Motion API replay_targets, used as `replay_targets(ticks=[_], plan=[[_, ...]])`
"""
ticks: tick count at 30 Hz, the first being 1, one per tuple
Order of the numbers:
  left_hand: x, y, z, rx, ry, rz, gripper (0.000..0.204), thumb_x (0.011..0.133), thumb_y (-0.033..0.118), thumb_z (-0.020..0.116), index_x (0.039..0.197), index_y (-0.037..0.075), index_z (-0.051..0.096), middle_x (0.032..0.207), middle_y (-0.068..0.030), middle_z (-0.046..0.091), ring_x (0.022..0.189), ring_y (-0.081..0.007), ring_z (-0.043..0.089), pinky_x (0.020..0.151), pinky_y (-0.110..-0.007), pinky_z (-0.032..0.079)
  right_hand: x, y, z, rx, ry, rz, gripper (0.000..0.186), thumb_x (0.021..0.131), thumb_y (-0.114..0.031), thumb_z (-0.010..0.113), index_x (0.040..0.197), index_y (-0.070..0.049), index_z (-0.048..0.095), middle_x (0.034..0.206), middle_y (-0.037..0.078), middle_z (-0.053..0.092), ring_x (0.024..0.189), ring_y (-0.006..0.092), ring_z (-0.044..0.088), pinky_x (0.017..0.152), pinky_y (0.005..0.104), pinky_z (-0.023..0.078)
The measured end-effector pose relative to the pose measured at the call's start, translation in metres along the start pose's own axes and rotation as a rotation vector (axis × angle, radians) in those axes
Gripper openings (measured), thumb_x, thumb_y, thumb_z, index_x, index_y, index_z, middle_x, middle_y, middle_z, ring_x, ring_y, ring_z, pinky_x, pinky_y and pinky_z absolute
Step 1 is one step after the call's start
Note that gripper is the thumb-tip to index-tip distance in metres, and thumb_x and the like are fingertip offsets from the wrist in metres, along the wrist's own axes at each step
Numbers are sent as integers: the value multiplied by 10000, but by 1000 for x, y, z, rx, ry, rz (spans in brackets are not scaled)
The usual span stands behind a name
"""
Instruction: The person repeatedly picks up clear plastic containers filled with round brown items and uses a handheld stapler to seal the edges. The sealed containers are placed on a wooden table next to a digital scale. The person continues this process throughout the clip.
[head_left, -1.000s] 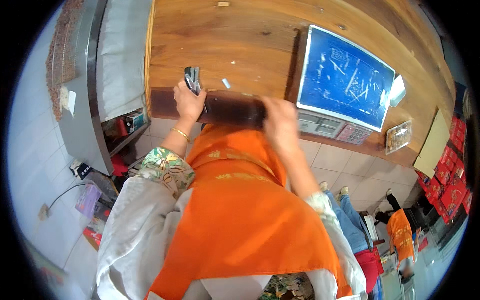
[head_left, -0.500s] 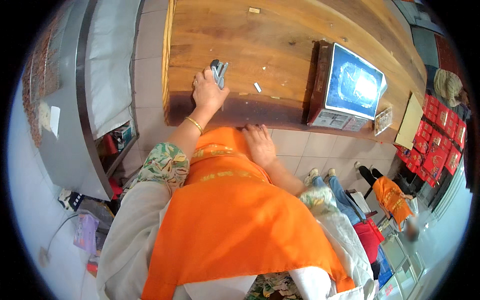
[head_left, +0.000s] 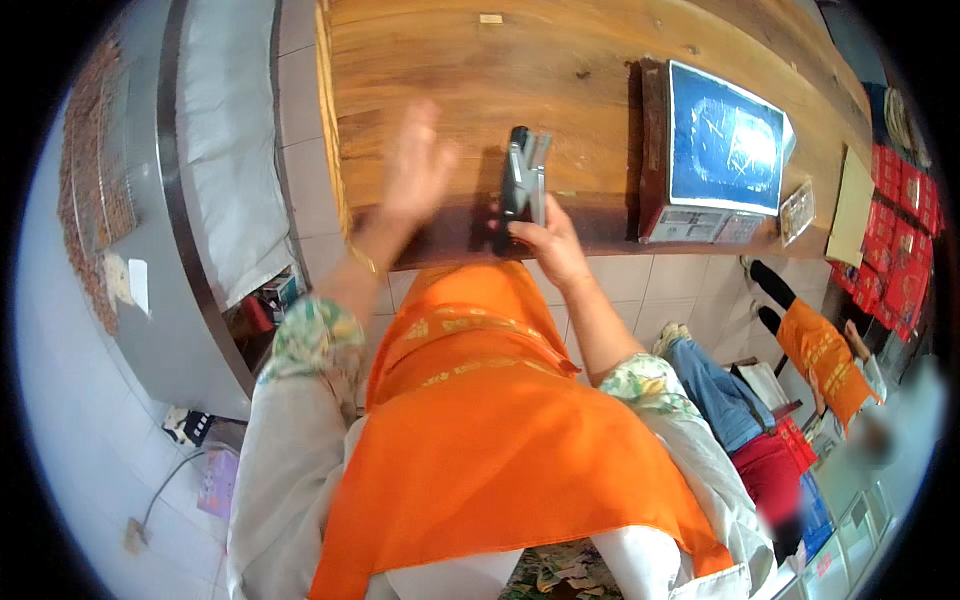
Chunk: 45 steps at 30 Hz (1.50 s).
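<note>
My right hand [head_left: 553, 243] is shut on a black and grey stapler-like tool [head_left: 524, 183], held upright at the near edge of the wooden counter [head_left: 580, 70]. Left of it, my left hand [head_left: 415, 168] is lifted over the counter with its fingers spread and nothing in it; it is blurred. A thin bangle [head_left: 362, 262] sits on the left wrist. An orange apron [head_left: 480, 430] covers my front below the hands.
A weighing scale with a blue top [head_left: 725, 150] stands on the counter to the right, with a small card [head_left: 798, 210] and a brown board [head_left: 852, 205] beyond it. A steel cabinet [head_left: 180, 250] stands at left. Other people [head_left: 820, 350] stand at lower right, near red packets [head_left: 900, 250].
The tool was in my left hand; now my right hand holds it. My left hand has let go and opened. The view has shifted, so the scale sits farther right.
</note>
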<state>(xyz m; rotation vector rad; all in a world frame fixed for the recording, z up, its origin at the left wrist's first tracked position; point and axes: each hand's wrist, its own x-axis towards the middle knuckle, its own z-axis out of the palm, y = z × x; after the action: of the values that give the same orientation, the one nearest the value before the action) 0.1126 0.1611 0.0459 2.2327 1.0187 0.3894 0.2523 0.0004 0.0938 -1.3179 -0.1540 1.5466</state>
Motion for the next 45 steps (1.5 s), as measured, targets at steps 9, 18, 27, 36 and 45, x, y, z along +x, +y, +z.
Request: replay_targets(ticks=[9, 18, 27, 36, 45], plan=[[-24, -12, 40, 256, -272, 450, 710, 689, 266, 634, 1304, 59, 343, 1361, -128, 319, 1270, -288, 278, 1035, -449, 202, -120, -2, -66, 144, 385, -114, 458, 719, -76, 557, 1141, -6, 394, 1046, 150, 517, 910, 248, 553, 845, 365, 424], [-56, 30, 52, 202, -449, 494, 533, 746, 242, 565, 1226, 51, 432, 1326, -96, 362, 1263, -247, 274, 1021, -441, 207, -129, 8, -49, 145, 408, -168, 497, 703, -144, 610, 1137, -19, 404, 1047, 134, 523, 907, 237, 557, 838, 379, 436], [-6, 54, 68, -174, -333, 656, 144, 739, 122, 539, 839, 18, 532, 934, -189, 520, 836, -345, 486, 708, -414, 401, -110, 4, -50, 240, 315, -113, 493, 699, -132, 635, 1120, -22, 403, 1020, 128, 529, 894, 237, 556, 822, 373, 436], [312, -48, 44, -557, 452, -465, 136, 869, 152, 473, 878, 17, 474, 754, -72, 515, 631, -133, 494, 524, -249, 429, -88, 2, -62, 264, 182, -30, 442, 734, 0, 519, 1161, -4, 405, 1057, 117, 545, 970, 220, 537, 894, 346, 391], [339, -45, 33, -673, 53, -506, 178, 848, 59, 480, 984, 19, 588, 744, -45, 570, 566, -107, 512, 470, -238, 431, -66, -17, -86, 302, 111, -22, 522, 768, 27, 482, 1256, -14, 302, 1105, 152, 509, 1044, 233, 509, 887, 355, 402]])
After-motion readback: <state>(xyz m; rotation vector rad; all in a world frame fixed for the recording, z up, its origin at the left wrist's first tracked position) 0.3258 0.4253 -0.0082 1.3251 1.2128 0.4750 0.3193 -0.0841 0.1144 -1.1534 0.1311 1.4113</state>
